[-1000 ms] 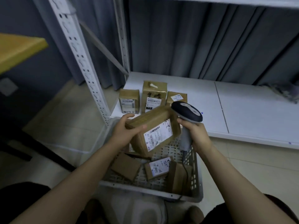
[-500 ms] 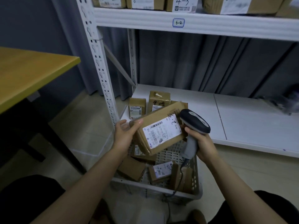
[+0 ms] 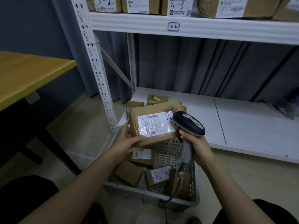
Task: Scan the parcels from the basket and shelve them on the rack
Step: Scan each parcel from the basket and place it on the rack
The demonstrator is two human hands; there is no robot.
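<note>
My left hand (image 3: 127,141) grips the lower left corner of a brown cardboard parcel (image 3: 152,113) with a white label facing up, held above the basket. My right hand (image 3: 199,146) is wrapped around the grey handle of a barcode scanner (image 3: 188,122), whose dark head overlaps the parcel's right edge. Below them stands a grey perforated basket (image 3: 182,203) holding several small brown parcels (image 3: 157,176). The scanner's cable drops into the basket.
The white rack's low shelf (image 3: 242,126) holds small parcels (image 3: 157,99) behind the held one. The upper shelf, tagged 6-2 (image 3: 173,26), carries several labelled boxes. A rack upright (image 3: 98,78) stands left. A yellow table (image 3: 24,75) juts in from the left.
The view has tilted upward, revealing the upper shelf and its boxes. The parcel has risen and turned so its label lies flatter, and the scanner head now overlaps its right edge.
</note>
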